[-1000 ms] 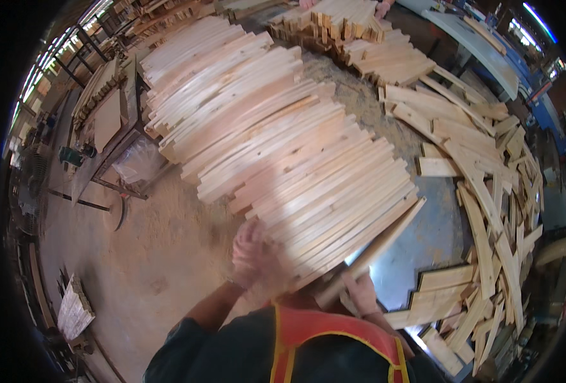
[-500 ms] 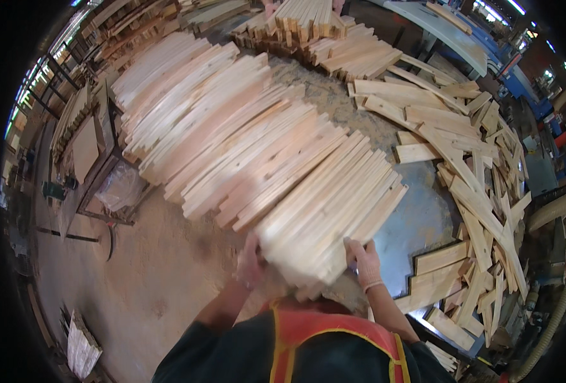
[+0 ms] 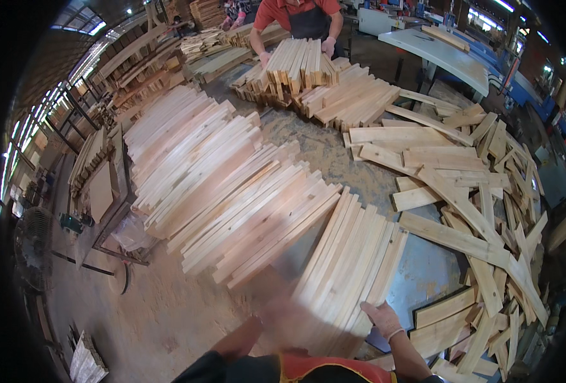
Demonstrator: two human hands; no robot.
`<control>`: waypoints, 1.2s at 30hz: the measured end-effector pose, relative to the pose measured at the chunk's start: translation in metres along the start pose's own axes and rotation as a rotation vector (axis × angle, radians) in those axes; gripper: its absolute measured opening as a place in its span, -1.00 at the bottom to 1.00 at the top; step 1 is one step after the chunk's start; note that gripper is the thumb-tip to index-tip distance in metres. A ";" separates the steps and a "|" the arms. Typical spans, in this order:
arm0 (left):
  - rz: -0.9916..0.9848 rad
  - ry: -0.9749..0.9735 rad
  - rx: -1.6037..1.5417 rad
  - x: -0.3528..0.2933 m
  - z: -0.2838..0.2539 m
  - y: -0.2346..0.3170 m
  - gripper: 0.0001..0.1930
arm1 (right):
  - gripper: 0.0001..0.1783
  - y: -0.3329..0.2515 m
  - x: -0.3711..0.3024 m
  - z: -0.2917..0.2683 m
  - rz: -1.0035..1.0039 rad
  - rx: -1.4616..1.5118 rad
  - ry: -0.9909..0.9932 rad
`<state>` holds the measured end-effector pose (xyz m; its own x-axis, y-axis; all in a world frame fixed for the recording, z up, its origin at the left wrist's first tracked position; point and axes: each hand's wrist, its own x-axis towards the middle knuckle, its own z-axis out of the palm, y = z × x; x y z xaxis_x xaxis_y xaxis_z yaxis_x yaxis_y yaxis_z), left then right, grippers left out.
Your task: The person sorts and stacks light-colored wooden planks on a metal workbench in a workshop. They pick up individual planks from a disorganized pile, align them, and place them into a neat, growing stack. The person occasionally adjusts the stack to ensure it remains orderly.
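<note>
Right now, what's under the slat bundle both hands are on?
The slat bundle lies on a grey metal tabletop, bare and sawdust-dusted to its right. Right hand rests on its near end; left hand is blurred. Anything beneath the bundle is covered.

Across the metal table, a person in a red shirt stood over an upright bundle of short boards. A loose jumble of offcuts sprawled along the table's right side. Long rows of pale slats lay fanned to the left. On the sawdust-strewn floor stood a fan, near stacked wood racks.
</note>
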<state>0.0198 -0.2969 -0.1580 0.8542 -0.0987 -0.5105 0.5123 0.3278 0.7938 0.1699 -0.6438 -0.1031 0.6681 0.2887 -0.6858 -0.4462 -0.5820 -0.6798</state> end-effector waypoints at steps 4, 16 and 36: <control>0.034 0.060 0.224 -0.014 0.041 0.032 0.34 | -0.20 -0.002 -0.011 -0.016 0.034 0.430 -0.116; 0.091 0.320 0.923 -0.001 0.093 0.223 0.35 | -0.33 -0.087 0.017 -0.066 -0.287 0.640 0.080; 0.287 0.213 0.296 0.312 -0.104 0.486 0.29 | -0.35 -0.479 0.304 -0.136 -0.493 0.348 0.141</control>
<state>0.5263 -0.0709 0.0344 0.9438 0.1621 -0.2882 0.2875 0.0279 0.9574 0.6680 -0.3808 0.0497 0.9069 0.3431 -0.2445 -0.2169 -0.1172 -0.9691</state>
